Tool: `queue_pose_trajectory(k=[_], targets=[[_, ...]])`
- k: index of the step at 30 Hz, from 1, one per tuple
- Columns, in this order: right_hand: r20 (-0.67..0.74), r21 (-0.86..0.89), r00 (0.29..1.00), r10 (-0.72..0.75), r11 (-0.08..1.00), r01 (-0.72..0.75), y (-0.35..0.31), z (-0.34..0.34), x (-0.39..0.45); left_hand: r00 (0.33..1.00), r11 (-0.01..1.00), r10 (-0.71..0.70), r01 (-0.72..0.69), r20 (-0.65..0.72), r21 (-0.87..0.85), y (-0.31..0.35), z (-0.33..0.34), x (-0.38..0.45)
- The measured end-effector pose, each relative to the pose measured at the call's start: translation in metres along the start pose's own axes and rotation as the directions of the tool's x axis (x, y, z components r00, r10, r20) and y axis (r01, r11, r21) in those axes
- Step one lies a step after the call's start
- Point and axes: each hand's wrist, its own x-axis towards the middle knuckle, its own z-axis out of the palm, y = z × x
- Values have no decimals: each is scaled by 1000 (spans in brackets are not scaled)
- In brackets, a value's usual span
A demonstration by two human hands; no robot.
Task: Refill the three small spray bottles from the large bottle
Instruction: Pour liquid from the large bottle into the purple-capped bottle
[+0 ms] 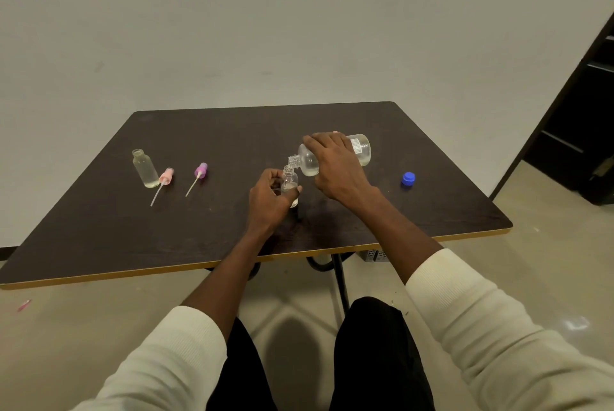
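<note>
Fingers (pixel 312 141) of the right hand (pixel 335 168) curl over the large bottle (pixel 360 149), tipped on its side with its neck at the mouth of one small bottle (pixel 289 179). Left hand (pixel 267 198) fingers wrap round that small bottle, hiding most of it, above the bench (pixel 99 228). A second small bottle (pixel 145 168) stands open far left; a third is not visible. Two spray heads lie beside it, one pink (pixel 165 178), one purple (pixel 200 171). One blue cap (pixel 408 178) rests to the right.
</note>
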Motion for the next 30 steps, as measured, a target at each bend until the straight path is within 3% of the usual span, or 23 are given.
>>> queue_pose_trajectory(k=[30], targets=[[5, 5, 1000, -2, 1000, 2, 0, 0, 1, 1000, 1000, -5, 5, -3, 9, -2, 0, 1]])
